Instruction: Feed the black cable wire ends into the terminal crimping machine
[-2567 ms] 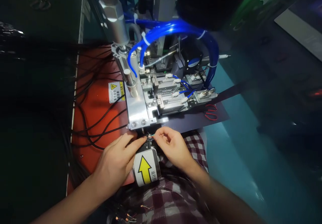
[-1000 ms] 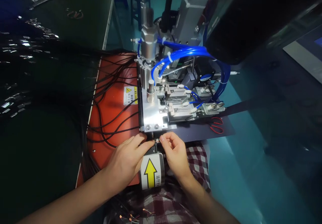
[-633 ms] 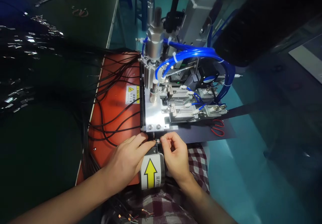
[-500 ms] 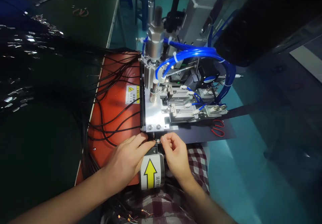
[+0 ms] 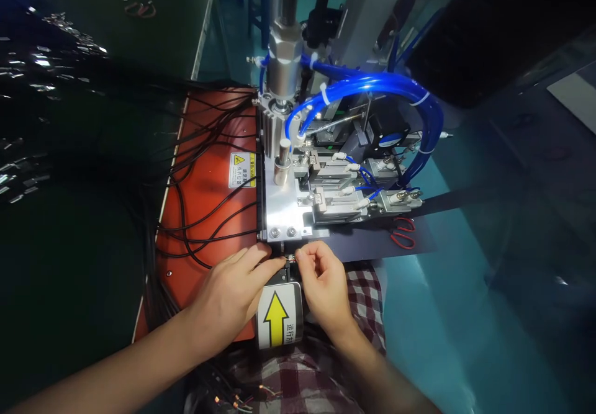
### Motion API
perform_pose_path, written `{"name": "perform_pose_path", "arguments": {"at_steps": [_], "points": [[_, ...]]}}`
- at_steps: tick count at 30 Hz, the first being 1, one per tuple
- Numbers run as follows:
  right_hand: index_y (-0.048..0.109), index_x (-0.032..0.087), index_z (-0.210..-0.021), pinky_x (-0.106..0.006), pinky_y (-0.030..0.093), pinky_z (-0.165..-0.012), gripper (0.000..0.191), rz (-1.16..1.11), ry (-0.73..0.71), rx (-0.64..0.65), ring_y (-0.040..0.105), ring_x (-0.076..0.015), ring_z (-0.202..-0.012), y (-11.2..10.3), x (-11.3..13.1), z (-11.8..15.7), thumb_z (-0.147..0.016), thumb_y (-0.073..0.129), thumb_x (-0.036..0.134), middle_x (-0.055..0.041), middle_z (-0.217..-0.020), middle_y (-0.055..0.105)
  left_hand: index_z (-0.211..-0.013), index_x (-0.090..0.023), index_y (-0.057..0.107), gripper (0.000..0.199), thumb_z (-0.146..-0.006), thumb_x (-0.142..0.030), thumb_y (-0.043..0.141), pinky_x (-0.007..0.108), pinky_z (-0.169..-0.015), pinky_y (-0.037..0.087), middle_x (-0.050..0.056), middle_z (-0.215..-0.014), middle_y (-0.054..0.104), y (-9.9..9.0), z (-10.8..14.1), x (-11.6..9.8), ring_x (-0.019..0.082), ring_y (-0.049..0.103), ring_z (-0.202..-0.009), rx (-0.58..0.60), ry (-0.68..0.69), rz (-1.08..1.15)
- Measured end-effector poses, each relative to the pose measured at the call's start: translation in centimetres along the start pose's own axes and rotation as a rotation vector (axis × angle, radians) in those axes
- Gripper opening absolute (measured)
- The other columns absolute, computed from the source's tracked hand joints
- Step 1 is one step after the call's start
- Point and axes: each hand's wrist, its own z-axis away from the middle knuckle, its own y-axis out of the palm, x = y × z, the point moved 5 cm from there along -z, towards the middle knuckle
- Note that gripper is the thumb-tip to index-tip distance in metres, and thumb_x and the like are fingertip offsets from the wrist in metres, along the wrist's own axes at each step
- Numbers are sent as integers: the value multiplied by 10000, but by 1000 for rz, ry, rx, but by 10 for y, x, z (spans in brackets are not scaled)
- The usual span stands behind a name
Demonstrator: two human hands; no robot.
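Note:
My left hand [image 5: 235, 290] is at the machine's front edge, fingers closed and the thumb tip at a small shiny metal piece [image 5: 291, 257]. From the other side my right hand [image 5: 326, 280] pinches at the same piece with thumb and forefinger. Its exact kind is too small to tell, and the fingertips cover part of it. Just below lies a black block with a white label [image 5: 263, 333] bearing a yellow arrow [image 5: 276, 321]. Above the hands is the machine's bright metal plate [image 5: 282, 212] with bolts.
Black cables [image 5: 218, 212] run across the orange base [image 5: 205, 178] on the left. Blue air hoses [image 5: 372, 84] loop over the pneumatic cylinders [image 5: 338, 206]. Red-handled scissors [image 5: 403, 234] lie to the right. Stripped wire ends [image 5: 233, 398] sit by the checked cloth [image 5: 298, 377].
Both hands keep nearly the same pose at the small metal piece. The whole view has shifted slightly, so the machine and table appear a little further left and higher.

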Motion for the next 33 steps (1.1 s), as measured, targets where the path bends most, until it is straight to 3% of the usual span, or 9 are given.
{"name": "perform_pose_path", "arguments": {"at_steps": [3,7,9,11,15,18,26,33], "points": [[500,194,-744,-241,376,-498,180,-86,53,23,433,-122,-540,2,-2,1,-885,486,305,27,-615,468,-1017,-108,646,279,-861,-62,419,302,-646,543,96,-884,639,-1,0,0,195,613,-760,-2,-4,-6],[523,191,-736,-268,384,-587,144,102,-156,-40,456,-136,-608,-4,10,1,-871,496,231,8,-663,498,-1017,-123,644,284,-872,-79,403,298,-652,545,87,-884,642,-1,0,-1,188,613,-760,-6,-4,-27],[529,189,-732,-274,383,-602,142,135,-187,-45,465,-141,-622,-4,11,0,-866,498,225,1,-676,507,-1022,-126,641,285,-876,-85,400,302,-657,547,88,-896,644,-1,1,-1,189,615,-767,-2,-1,-28],[525,192,-725,-264,377,-566,157,76,-115,-40,452,-136,-595,-3,7,0,-866,505,256,11,-647,486,-1025,-121,639,281,-876,-86,403,307,-652,549,93,-901,643,0,1,-1,194,615,-765,-1,2,-22],[512,187,-715,-235,354,-466,204,-219,163,21,412,-111,-507,4,-5,-1,-839,541,346,32,-593,466,-1041,-115,631,270,-870,-80,424,318,-653,549,102,-917,639,0,0,0,206,617,-777,1,8,-1],[526,178,-697,-229,348,-453,223,-333,245,50,406,-104,-498,5,-7,-2,-798,583,369,30,-584,483,-1056,-123,621,266,-868,-79,437,328,-670,549,104,-943,638,0,2,0,214,619,-800,8,3,12],[595,174,-760,-229,361,-466,227,-386,208,80,423,-106,-507,-1,-9,-4,-821,556,389,27,-598,503,-1100,-136,591,276,-871,-81,449,333,-689,547,112,-975,623,2,7,3,221,611,-835,7,13,-2],[560,173,-741,-233,347,-474,143,-241,103,73,400,-101,-507,0,-5,-6,-829,558,285,36,-589,462,-1118,-155,570,273,-892,-93,430,286,-667,516,92,-972,605,5,5,5,195,591,-825,3,11,1]]}}
